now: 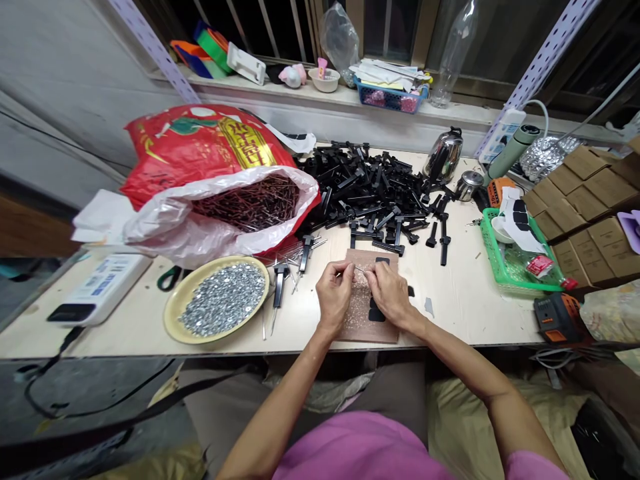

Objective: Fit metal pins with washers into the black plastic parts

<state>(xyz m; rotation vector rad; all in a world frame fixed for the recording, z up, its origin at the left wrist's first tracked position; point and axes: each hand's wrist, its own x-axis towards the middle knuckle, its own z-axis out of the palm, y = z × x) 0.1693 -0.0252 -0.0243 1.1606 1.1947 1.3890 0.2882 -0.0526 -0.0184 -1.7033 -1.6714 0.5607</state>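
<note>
My left hand (335,295) and my right hand (390,293) meet over a brown board (361,328) at the table's front edge. Each hand is closed in a pinch. Something small and pale shows between the fingertips, too tiny to name. Pale specks cover the board, and several black rounded patches (377,315) lie along its right side, partly under my right hand. Left of the board, a black T-shaped plastic piece (280,285) lies with a metal rod sticking out. Beyond the board spreads a large heap of similar black pieces (370,190).
A yellow bowl (173,325) holds small silvery metal parts (225,300). Behind it lies a red sack (200,143) full of thin reddish-brown rods (255,203). At right are a green basket (493,263), stacked cardboard boxes (595,200) and a battery charger (557,319). A white power unit (107,283) sits left.
</note>
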